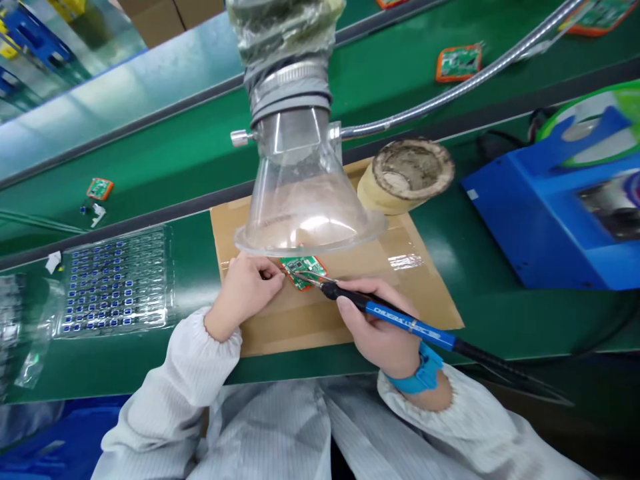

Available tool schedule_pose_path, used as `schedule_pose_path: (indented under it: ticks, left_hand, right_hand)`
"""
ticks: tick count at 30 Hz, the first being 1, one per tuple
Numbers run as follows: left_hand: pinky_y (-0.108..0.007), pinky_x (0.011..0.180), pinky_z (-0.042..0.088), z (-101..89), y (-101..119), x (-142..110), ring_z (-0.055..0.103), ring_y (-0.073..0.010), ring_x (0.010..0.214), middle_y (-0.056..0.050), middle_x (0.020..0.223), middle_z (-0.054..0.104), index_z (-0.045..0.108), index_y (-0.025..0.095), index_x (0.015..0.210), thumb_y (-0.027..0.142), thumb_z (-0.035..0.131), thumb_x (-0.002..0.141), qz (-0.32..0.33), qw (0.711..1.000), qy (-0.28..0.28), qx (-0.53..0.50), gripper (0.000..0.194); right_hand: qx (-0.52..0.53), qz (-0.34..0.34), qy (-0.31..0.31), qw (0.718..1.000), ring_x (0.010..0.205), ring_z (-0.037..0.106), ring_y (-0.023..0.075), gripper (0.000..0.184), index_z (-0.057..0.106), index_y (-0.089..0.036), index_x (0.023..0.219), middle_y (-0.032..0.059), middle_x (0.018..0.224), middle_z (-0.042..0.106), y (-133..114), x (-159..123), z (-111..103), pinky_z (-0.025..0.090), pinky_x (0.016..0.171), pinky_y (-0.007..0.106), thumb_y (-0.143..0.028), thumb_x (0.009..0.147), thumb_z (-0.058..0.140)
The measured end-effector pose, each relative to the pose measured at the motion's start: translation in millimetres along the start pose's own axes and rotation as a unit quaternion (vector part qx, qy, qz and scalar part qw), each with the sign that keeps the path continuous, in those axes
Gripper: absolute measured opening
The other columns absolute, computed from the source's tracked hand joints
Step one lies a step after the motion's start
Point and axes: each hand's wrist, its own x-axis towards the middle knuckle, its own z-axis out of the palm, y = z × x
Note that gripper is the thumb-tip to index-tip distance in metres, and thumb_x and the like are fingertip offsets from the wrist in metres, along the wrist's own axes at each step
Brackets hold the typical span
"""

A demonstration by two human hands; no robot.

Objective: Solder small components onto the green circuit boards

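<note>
A small green circuit board (303,271) in an orange frame lies on a brown cardboard sheet (350,313) under a clear fume funnel (305,193). My left hand (247,288) is closed in a pinch at the board's left edge; what its fingers hold is too small to make out. My right hand (380,327) grips a blue and black soldering iron (400,320) like a pen. The iron's tip touches the board. A blue wristband sits on my right wrist.
A clear tray of several small blue parts (117,280) lies at left. A blue soldering station (555,213) stands at right, a dirty sponge holder (407,175) behind the cardboard. More boards (459,63) lie on the green belt (175,153) beyond. A flexible metal hose (475,77) crosses above.
</note>
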Motion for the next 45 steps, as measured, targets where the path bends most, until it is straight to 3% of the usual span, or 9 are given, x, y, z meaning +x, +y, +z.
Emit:
schedule_pose_path:
  ticks: [9,45]
  left_hand:
    - [-0.030,0.066,0.040,1.9,-2.3,2.4,0.051,-0.0150,0.059,0.001,0.053,0.057,0.068,0.019,0.060,0.021,0.065,0.081,0.004,1.000,-0.014,-0.001,0.021]
    - [-0.033,0.069,0.041,5.2,-5.5,3.3,0.050,-0.0157,0.060,0.001,0.052,0.055,0.061,0.020,0.058,0.022,0.064,0.081,0.011,1.000,-0.009,-0.010,0.023]
  right_hand:
    - [-0.011,-0.010,-0.015,1.000,0.077,0.073,0.0171,0.009,0.067,-0.024,0.095,0.0006,0.088,0.075,-1.7,2.7,0.3,0.059,0.069,0.027,-0.022,0.088,0.070]
    - [-0.008,-0.024,-0.019,1.000,0.074,0.071,0.0168,0.009,0.065,-0.024,0.093,0.0002,0.083,0.073,-4.0,4.7,-1.4,0.059,0.069,0.029,-0.021,0.086,0.069]
